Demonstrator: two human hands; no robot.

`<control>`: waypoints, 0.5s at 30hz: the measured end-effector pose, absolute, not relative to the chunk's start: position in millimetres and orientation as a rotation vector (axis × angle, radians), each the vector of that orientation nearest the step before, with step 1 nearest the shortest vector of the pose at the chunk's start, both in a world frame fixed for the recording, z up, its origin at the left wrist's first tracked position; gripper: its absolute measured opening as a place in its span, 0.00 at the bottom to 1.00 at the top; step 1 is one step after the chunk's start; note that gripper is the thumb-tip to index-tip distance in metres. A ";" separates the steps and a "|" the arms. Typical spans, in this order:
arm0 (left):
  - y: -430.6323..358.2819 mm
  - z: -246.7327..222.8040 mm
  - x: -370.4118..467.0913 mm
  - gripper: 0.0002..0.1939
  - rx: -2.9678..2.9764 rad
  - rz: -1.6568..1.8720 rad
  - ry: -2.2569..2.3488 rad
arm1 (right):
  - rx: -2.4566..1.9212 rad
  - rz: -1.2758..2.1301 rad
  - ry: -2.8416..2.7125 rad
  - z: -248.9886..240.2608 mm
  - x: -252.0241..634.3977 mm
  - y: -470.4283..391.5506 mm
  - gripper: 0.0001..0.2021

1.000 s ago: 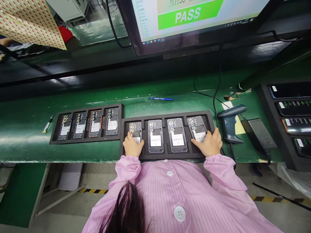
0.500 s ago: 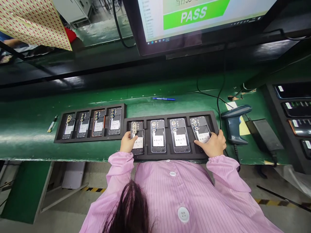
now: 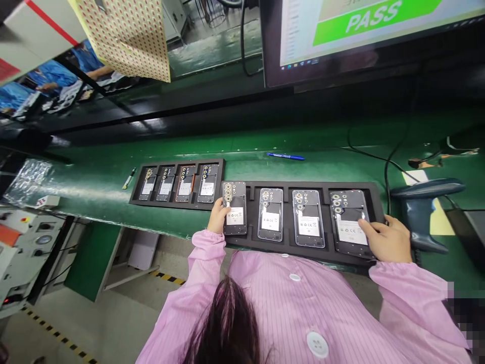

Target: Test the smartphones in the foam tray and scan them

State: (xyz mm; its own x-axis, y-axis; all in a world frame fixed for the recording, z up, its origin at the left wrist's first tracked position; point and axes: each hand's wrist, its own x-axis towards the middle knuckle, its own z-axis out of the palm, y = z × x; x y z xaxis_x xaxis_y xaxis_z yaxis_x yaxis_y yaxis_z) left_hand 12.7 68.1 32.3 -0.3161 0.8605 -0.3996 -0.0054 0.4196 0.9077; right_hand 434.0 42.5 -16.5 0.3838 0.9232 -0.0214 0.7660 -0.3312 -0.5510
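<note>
A black foam tray point(image 3: 252, 236) stretches between my hands, holding several opened smartphones with camera rings and white labels showing. My left hand point(image 3: 217, 217) is closed around the tray's left end, its thumb over the edge of the leftmost smartphone point(image 3: 235, 201). At the other end my right hand point(image 3: 391, 241) grips the tray's right side, thumb resting on the rightmost smartphone point(image 3: 347, 202). Between them lie a clear-framed smartphone point(image 3: 271, 199) and a similar smartphone point(image 3: 307, 205) in their slots. The fingers under the tray are hidden.
A second black tray point(image 3: 166, 203) of smartphones sits to the left on the green bench point(image 3: 94, 172). A blue pen point(image 3: 285, 156) and a marker point(image 3: 129, 178) lie behind. A barcode scanner point(image 3: 424, 217) stands right. The monitor point(image 3: 375, 20) reads PASS. People in blue point(image 3: 49, 76) work beyond.
The view has swung left, so the bench items sit further right. My right hand's end of the tray looks nearer and larger. Both hands keep their hold at the tray's ends.
</note>
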 end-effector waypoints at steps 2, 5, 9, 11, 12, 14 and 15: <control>68.0 34.3 14.6 0.19 0.785 1.129 1.692 | -2.135 0.467 -1.434 -8.0 436.1 40.7 0.16; 68.3 34.3 19.9 0.16 0.828 1.134 1.741 | -2.103 0.484 -1.274 4.4 441.4 35.8 0.16; 71.1 29.5 32.5 0.15 0.838 1.075 1.739 | -2.137 0.522 -1.092 6.6 443.4 30.5 0.17; 73.5 27.2 40.9 0.15 0.833 1.065 1.760 | -2.084 0.543 -1.064 2.9 437.4 30.0 0.19; 74.7 26.5 45.0 0.15 0.833 1.059 1.775 | -2.045 0.552 -1.069 0.9 432.8 30.3 0.20; 76.5 26.0 51.4 0.14 0.839 1.049 1.800 | -1.967 0.557 -1.110 -1.9 422.1 31.2 0.22; 77.1 26.0 53.1 0.14 0.844 1.045 1.805 | -1.940 0.556 -1.142 -2.6 416.8 31.5 0.22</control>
